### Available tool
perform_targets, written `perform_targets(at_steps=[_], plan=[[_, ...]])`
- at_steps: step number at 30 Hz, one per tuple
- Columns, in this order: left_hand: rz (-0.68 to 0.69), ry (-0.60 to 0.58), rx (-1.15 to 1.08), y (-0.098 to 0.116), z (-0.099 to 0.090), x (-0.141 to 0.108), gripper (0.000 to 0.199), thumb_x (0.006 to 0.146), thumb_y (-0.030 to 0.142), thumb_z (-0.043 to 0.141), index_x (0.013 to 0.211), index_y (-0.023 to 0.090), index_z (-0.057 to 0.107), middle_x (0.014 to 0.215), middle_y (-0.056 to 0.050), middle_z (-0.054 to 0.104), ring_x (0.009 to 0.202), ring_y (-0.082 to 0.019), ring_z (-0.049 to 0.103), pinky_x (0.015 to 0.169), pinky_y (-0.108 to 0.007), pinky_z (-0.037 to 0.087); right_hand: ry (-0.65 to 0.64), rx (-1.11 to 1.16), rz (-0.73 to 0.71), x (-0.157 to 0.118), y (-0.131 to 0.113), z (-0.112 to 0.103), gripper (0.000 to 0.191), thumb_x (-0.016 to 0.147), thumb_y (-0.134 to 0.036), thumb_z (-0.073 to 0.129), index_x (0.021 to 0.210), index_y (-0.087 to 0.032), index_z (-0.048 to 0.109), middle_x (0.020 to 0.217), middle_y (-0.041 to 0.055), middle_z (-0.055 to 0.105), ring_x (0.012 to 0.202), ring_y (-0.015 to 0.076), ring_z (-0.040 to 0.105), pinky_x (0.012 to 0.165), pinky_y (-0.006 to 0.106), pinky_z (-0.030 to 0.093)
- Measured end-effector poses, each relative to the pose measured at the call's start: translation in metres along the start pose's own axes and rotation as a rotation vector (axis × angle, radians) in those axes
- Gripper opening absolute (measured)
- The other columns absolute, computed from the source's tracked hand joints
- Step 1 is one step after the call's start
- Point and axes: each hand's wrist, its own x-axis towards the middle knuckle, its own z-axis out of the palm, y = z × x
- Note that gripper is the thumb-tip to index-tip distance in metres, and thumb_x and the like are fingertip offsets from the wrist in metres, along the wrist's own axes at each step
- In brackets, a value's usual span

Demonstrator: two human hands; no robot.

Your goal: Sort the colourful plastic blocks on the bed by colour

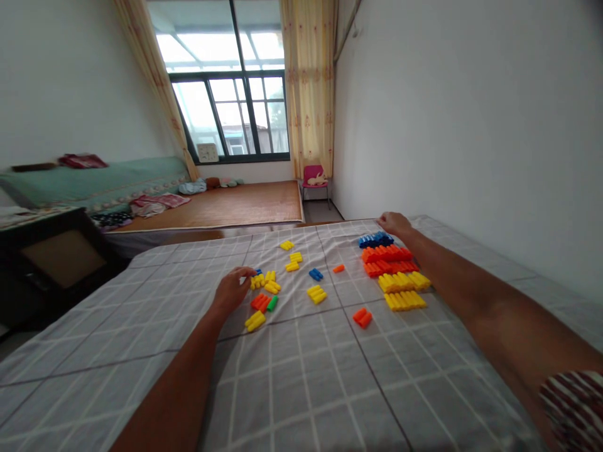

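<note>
My left hand (232, 289) reaches to the loose pile on the left, fingertips pinched at a small blue plastic tube (258, 272) just behind a yellow cluster (257, 282). Around it lie more yellow tubes (272, 287), an orange bundle (260, 302) and a green tube (272, 304). My right hand (396, 223) is closed at the far right, beyond the blue row (375, 240); whatever its fingers hold is hidden. In front of that row are orange rows (387, 253) and yellow rows (405, 301), the tubes laid side by side.
Between the hands lie a blue bundle (316, 274), yellow bundles (316, 294), an orange tube (338, 269) and an orange bundle (362, 317). Everything rests on a grey checked cloth (292, 389). A dark cabinet (51, 263) stands left; a wooden bed platform (245, 201) lies beyond.
</note>
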Motion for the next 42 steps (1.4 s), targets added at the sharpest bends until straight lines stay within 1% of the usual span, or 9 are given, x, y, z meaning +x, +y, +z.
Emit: perform_targets(at_steps=[3,7,13,18,22,26,32,38,42], plan=[[0.026,0.017,0.019,-0.004,0.004,0.001,0.029,0.078,0.024,0.047,0.095,0.020,0.070,0.105,-0.005,0.070,0.096,-0.020,0.065,0.089,-0.032,0.051,-0.005,0.129,-0.294,-0.023,-0.042,-0.010,0.032,0.089,-0.036,0.048,0.105,-0.019,0.070,0.104,0.0091,0.072,0.093,0.0199,0.065,0.079,0.027,0.046],[0.035,-0.005,0.021,-0.009,0.008,0.001,0.030,0.078,0.022,0.046,0.097,0.021,0.069,0.105,-0.004,0.070,0.095,-0.018,0.064,0.086,-0.029,0.051,-0.351,0.258,-0.792,-0.073,-0.116,-0.003,0.038,0.082,-0.024,0.057,0.120,-0.022,0.064,0.110,0.0058,0.070,0.088,0.0175,0.065,0.078,0.026,0.047],[0.000,-0.030,0.039,-0.012,0.005,-0.001,0.030,0.077,0.022,0.047,0.096,0.020,0.070,0.100,-0.004,0.071,0.092,-0.018,0.065,0.083,-0.029,0.052,-0.490,0.282,-1.179,-0.106,-0.176,0.021,0.053,0.073,-0.002,0.055,0.123,-0.019,0.062,0.128,0.0085,0.061,0.104,0.0166,0.061,0.084,0.025,0.045],[-0.012,-0.063,0.051,-0.010,0.002,-0.001,0.030,0.077,0.023,0.047,0.097,0.021,0.070,0.099,-0.005,0.071,0.091,-0.019,0.065,0.084,-0.030,0.051,-0.456,0.099,-0.935,-0.099,-0.173,0.023,0.031,0.075,-0.027,0.069,0.105,-0.019,0.071,0.101,0.0079,0.071,0.089,0.0192,0.064,0.074,0.025,0.045],[-0.008,-0.075,0.034,-0.010,0.004,-0.001,0.031,0.077,0.023,0.048,0.096,0.021,0.071,0.098,-0.004,0.072,0.089,-0.019,0.065,0.082,-0.029,0.051,-0.350,-0.034,-0.735,-0.100,-0.166,0.020,0.045,0.081,-0.059,0.057,0.093,-0.019,0.073,0.090,0.0128,0.072,0.084,0.0251,0.065,0.068,0.030,0.045],[-0.027,-0.069,0.046,-0.010,0.004,-0.001,0.030,0.077,0.024,0.048,0.096,0.022,0.071,0.098,-0.004,0.072,0.090,-0.019,0.065,0.082,-0.029,0.051,-0.350,0.122,-0.880,-0.098,-0.162,0.013,0.035,0.085,-0.037,0.059,0.114,-0.020,0.067,0.111,0.0112,0.068,0.094,0.0218,0.064,0.077,0.028,0.046],[-0.036,-0.088,0.069,-0.009,0.004,-0.002,0.032,0.078,0.024,0.047,0.099,0.020,0.071,0.100,-0.006,0.072,0.091,-0.020,0.066,0.082,-0.030,0.051,-0.523,0.165,-1.098,-0.091,-0.165,0.017,0.059,0.069,-0.006,0.064,0.126,-0.024,0.060,0.121,0.0047,0.065,0.101,0.0174,0.061,0.084,0.026,0.045],[-0.036,-0.094,0.058,-0.010,0.003,-0.002,0.030,0.078,0.026,0.048,0.098,0.022,0.070,0.100,-0.003,0.073,0.092,-0.020,0.066,0.083,-0.030,0.051,-0.529,0.156,-0.996,-0.084,-0.162,0.022,0.047,0.074,-0.026,0.071,0.120,-0.020,0.063,0.107,0.0051,0.070,0.090,0.0172,0.064,0.078,0.024,0.046],[-0.034,-0.094,0.065,-0.012,0.004,-0.002,0.030,0.079,0.029,0.047,0.097,0.022,0.070,0.101,-0.003,0.073,0.092,-0.020,0.066,0.081,-0.030,0.052,-0.304,0.147,-0.786,-0.045,-0.115,-0.001,0.049,0.075,-0.021,0.068,0.124,-0.019,0.060,0.115,0.0072,0.067,0.101,0.0196,0.062,0.085,0.026,0.045]])
